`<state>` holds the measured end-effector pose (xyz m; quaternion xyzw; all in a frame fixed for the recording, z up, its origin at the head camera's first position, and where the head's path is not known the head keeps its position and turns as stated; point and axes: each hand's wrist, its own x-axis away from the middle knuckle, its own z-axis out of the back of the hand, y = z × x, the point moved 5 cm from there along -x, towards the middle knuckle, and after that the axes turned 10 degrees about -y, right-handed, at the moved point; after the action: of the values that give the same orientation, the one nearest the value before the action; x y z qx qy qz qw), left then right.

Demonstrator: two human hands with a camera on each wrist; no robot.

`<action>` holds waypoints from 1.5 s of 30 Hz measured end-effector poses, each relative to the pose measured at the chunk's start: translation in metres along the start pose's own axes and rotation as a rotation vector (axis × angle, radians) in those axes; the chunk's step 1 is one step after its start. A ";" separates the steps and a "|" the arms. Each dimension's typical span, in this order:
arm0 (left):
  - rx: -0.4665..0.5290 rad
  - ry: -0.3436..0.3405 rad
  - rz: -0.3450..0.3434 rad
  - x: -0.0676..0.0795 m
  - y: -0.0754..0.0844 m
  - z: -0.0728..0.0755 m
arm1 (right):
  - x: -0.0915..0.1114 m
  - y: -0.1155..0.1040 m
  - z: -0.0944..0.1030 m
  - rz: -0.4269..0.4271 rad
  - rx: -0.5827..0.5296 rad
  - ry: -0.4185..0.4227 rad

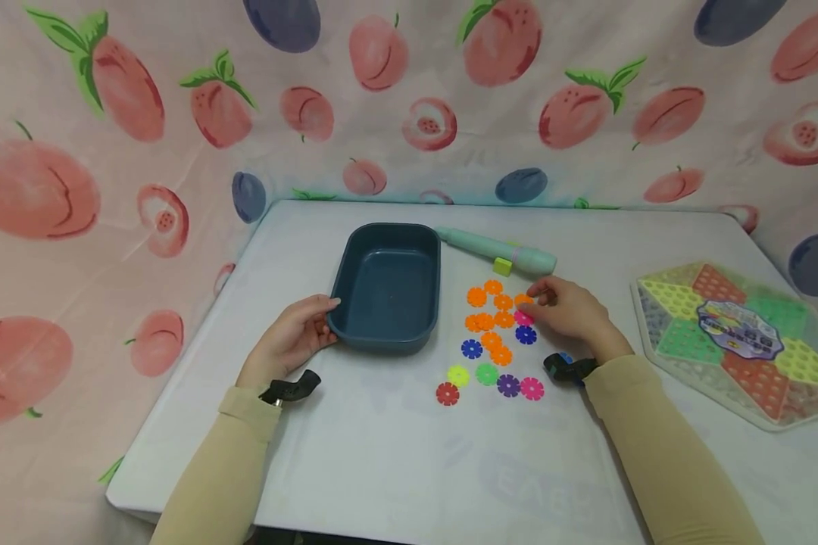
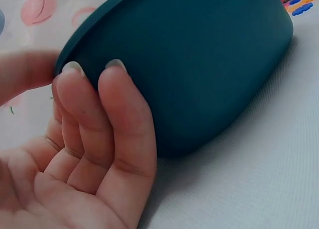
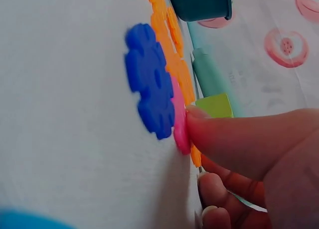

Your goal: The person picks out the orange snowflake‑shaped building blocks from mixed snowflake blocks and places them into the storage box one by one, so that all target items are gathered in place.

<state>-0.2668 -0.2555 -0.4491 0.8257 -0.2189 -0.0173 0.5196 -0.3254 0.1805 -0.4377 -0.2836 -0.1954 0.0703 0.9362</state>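
A dark teal plastic tub (image 1: 390, 295) stands on the white table, its near left corner gripped by my left hand (image 1: 298, 333). The thumb is at the rim, and in the left wrist view curled fingers (image 2: 127, 124) press the outer wall. Right of the tub lie orange snowflake discs (image 1: 504, 320) in a loose cluster. My right hand (image 1: 569, 306) pinches an orange snowflake disc (image 1: 522, 300) at the cluster's right edge. Its thumb (image 3: 224, 136) overlaps a pink disc (image 3: 179, 119) in the right wrist view. A blue disc (image 3: 149, 82) lies beside that pink one.
More discs lie nearer me, among them a red disc (image 1: 448, 393) and a green disc (image 1: 487, 374). Behind the cluster are a pale green cylinder (image 1: 497, 248) and a yellow-green block (image 1: 502, 266). A hexagonal clear case (image 1: 695, 378) with coloured sections sits at the right.
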 end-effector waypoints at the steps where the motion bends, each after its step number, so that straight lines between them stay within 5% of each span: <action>1: -0.004 0.003 -0.001 0.000 0.000 0.000 | 0.000 0.000 0.000 -0.001 -0.005 -0.004; 17: -0.046 0.032 0.009 0.002 0.001 0.001 | 0.002 -0.004 0.002 -0.009 -0.100 -0.038; 45: -0.033 0.031 -0.019 -0.002 0.003 0.005 | 0.002 0.004 0.001 -0.043 -0.176 0.024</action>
<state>-0.2707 -0.2602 -0.4488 0.8192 -0.2027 -0.0131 0.5363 -0.3237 0.1845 -0.4384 -0.3612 -0.1957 0.0292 0.9112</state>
